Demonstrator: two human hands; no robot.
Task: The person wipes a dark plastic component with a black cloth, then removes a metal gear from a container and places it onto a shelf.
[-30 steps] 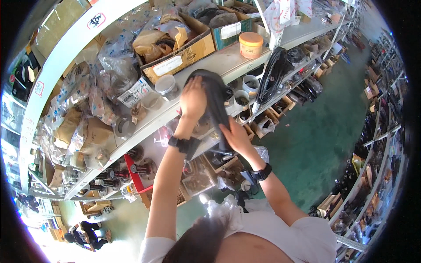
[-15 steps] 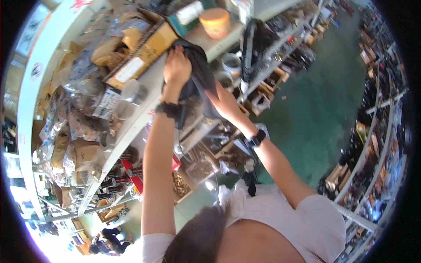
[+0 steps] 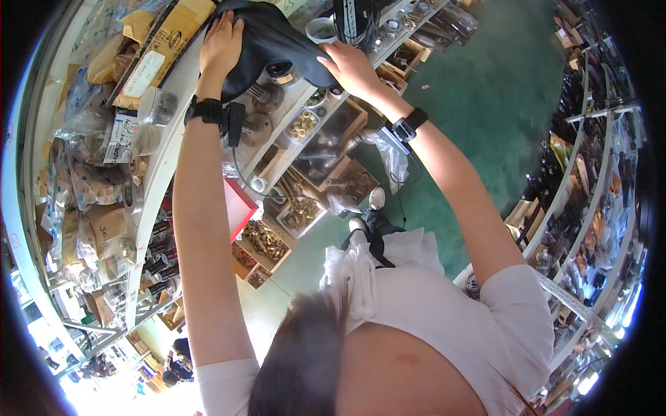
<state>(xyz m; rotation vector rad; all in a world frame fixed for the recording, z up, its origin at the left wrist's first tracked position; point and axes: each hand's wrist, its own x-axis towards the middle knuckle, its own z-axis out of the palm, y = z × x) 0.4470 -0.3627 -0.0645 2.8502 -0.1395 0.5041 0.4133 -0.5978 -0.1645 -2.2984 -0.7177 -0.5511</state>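
Note:
A black cloth (image 3: 274,35) hangs over the edge of a pale shelf at the top of the view, spread between my two hands. My left hand (image 3: 220,52) lies on its left side, fingers stretched out. My right hand (image 3: 352,69) grips the cloth's right end, the fingertips partly hidden in the fold. Both wrists wear black bands, and a cable runs down from the box at the left one. Close to my left hand stands a cardboard box (image 3: 166,52) with a white label.
Clear plastic jars (image 3: 157,105) and bagged parts (image 3: 90,180) crowd the upper shelf at left. Below are metal parts, a red tray (image 3: 239,208) and wooden boxes of small fittings (image 3: 263,240). A green floor (image 3: 458,125) runs along the aisle, with loaded racks (image 3: 590,229) at right.
The cloth is stretched wider, my hands farther apart and higher in the picture. The view has shifted, and the orange tub is out of sight.

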